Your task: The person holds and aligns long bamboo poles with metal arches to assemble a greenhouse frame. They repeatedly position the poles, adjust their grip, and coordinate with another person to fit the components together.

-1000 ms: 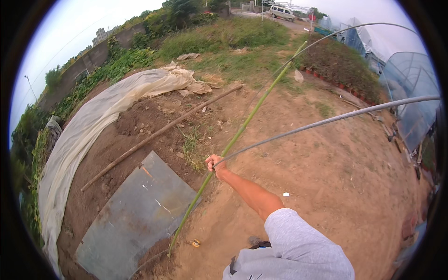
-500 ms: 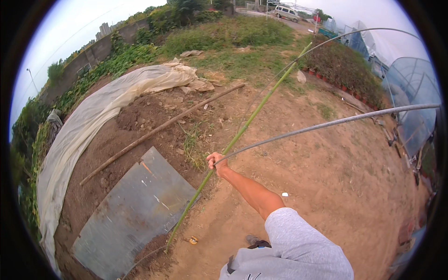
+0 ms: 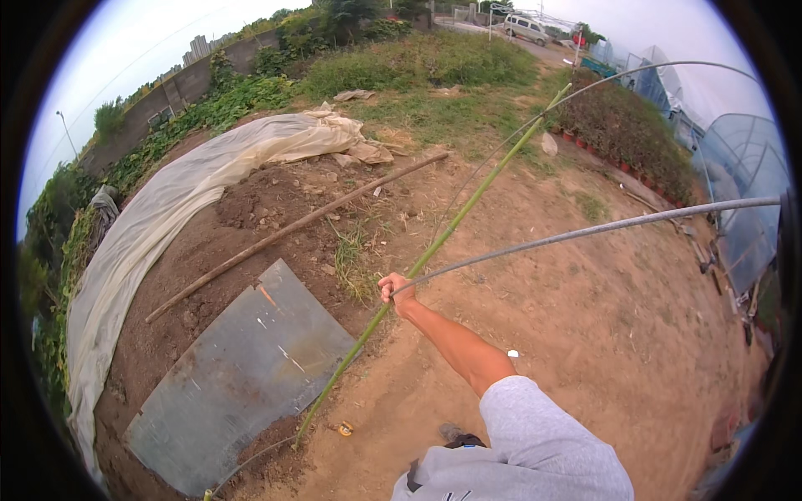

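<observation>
My right hand [image 3: 396, 290] is closed around a long green pole [image 3: 464, 209], at the spot where a grey curved rod [image 3: 576, 235] meets it. The pole leans diagonally, its lower end near the soil at lower left and its upper end pointing away to the right. From my hand the grey rod bows out to the right edge. A second, thinner curved rod [image 3: 652, 67] crosses the pole near its far end. Beside the pole's lower half lies a flat grey sheet [image 3: 242, 376]. My left hand is out of view.
A brown wooden pole [image 3: 292, 225] rests on dark soil, bordered by pale plastic sheeting [image 3: 192, 188]. A tape measure [image 3: 345, 428] lies near the green pole's foot. Potted shrubs [image 3: 618, 125] and a blue film-covered frame [image 3: 743, 184] stand right; a van [image 3: 525, 29] is far back.
The whole view has shifted slightly, moving most things a little to the right. My right hand keeps its grip on the pole. A green tip now shows at the lower left edge.
</observation>
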A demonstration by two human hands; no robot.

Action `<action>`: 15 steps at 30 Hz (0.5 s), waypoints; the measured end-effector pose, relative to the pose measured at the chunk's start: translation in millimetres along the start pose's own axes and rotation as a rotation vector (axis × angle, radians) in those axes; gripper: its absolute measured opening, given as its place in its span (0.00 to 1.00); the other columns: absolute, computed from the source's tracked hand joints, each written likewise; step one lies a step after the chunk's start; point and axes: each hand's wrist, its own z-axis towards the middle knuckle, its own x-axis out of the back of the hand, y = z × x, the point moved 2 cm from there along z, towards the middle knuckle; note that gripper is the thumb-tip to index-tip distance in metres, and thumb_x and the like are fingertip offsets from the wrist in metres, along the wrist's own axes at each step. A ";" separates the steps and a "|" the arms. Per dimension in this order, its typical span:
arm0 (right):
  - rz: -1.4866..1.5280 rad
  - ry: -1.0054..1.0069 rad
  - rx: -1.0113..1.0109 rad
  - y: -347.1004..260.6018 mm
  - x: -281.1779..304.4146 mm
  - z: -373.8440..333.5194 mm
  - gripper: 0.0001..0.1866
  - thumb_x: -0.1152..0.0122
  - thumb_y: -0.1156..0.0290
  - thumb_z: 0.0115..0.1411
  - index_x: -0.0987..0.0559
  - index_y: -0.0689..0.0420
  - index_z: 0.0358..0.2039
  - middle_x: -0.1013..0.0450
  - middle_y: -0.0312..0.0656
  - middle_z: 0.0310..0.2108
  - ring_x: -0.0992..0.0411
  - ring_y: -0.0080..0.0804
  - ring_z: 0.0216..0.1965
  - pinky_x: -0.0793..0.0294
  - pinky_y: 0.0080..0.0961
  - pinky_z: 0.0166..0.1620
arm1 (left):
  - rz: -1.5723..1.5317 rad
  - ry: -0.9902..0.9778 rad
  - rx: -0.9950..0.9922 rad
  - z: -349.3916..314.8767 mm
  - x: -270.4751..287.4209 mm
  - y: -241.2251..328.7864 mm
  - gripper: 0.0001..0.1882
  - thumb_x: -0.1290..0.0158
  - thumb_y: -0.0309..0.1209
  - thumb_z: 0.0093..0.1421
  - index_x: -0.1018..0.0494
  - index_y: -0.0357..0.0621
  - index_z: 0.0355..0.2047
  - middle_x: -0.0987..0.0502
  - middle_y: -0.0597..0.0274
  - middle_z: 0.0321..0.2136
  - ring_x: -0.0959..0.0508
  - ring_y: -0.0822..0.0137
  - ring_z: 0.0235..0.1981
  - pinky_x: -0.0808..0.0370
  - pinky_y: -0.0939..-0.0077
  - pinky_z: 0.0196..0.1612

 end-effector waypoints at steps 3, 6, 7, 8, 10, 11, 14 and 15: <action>-0.013 -0.002 0.004 -1.1 -1.5 -2.1 0.09 0.46 0.71 0.55 0.27 0.64 0.23 0.36 0.38 0.10 0.39 0.27 0.10 0.37 0.25 0.17 | -0.004 0.002 0.001 0.0 -0.2 0.4 0.16 0.50 0.35 0.52 0.32 0.34 0.15 0.31 0.57 0.17 0.30 0.61 0.20 0.32 0.63 0.22; -0.006 0.006 -0.013 -1.4 -1.3 -0.9 0.09 0.45 0.70 0.54 0.26 0.64 0.23 0.36 0.38 0.10 0.39 0.27 0.10 0.37 0.25 0.18 | 0.000 0.001 0.001 -1.0 -0.5 1.3 0.16 0.50 0.35 0.52 0.32 0.34 0.15 0.30 0.57 0.17 0.30 0.61 0.20 0.32 0.63 0.23; 0.006 0.000 -0.006 -0.7 -1.8 -0.6 0.09 0.45 0.71 0.54 0.26 0.64 0.23 0.36 0.38 0.10 0.39 0.27 0.10 0.37 0.25 0.18 | -0.003 0.003 -0.001 -0.5 -0.3 1.6 0.16 0.50 0.35 0.52 0.32 0.34 0.15 0.30 0.57 0.18 0.30 0.61 0.20 0.32 0.63 0.23; 0.017 -0.006 0.001 0.2 -2.1 -0.4 0.09 0.45 0.71 0.54 0.26 0.64 0.23 0.36 0.38 0.10 0.39 0.27 0.10 0.37 0.25 0.18 | -0.001 0.006 0.000 -0.3 0.9 1.7 0.16 0.50 0.35 0.52 0.32 0.34 0.15 0.30 0.57 0.18 0.30 0.61 0.20 0.32 0.63 0.23; 0.025 -0.014 0.004 2.0 -2.2 0.2 0.09 0.45 0.71 0.53 0.26 0.64 0.23 0.36 0.38 0.10 0.39 0.27 0.10 0.37 0.25 0.18 | 0.000 0.005 -0.001 -1.2 -1.1 2.5 0.16 0.49 0.35 0.52 0.32 0.34 0.15 0.30 0.57 0.18 0.30 0.61 0.20 0.32 0.63 0.23; 0.021 -0.016 0.002 2.0 -1.3 1.9 0.09 0.45 0.71 0.53 0.26 0.64 0.23 0.36 0.38 0.10 0.39 0.27 0.10 0.37 0.25 0.18 | -0.004 0.007 0.001 -1.6 -1.3 2.0 0.16 0.49 0.35 0.52 0.32 0.34 0.15 0.30 0.57 0.18 0.30 0.61 0.20 0.32 0.63 0.23; 0.016 -0.022 0.001 2.6 -0.3 4.4 0.09 0.46 0.70 0.54 0.26 0.64 0.24 0.36 0.38 0.10 0.39 0.27 0.10 0.36 0.26 0.18 | -0.006 0.010 0.003 -1.6 -1.1 3.0 0.16 0.49 0.34 0.52 0.31 0.34 0.15 0.30 0.57 0.18 0.30 0.61 0.20 0.32 0.63 0.23; 0.016 -0.025 0.001 2.6 -1.3 4.0 0.09 0.46 0.70 0.55 0.26 0.64 0.24 0.36 0.38 0.10 0.39 0.27 0.10 0.36 0.26 0.19 | -0.007 0.009 0.005 -1.1 -0.5 3.5 0.16 0.49 0.34 0.52 0.31 0.33 0.16 0.30 0.57 0.18 0.30 0.61 0.20 0.32 0.63 0.23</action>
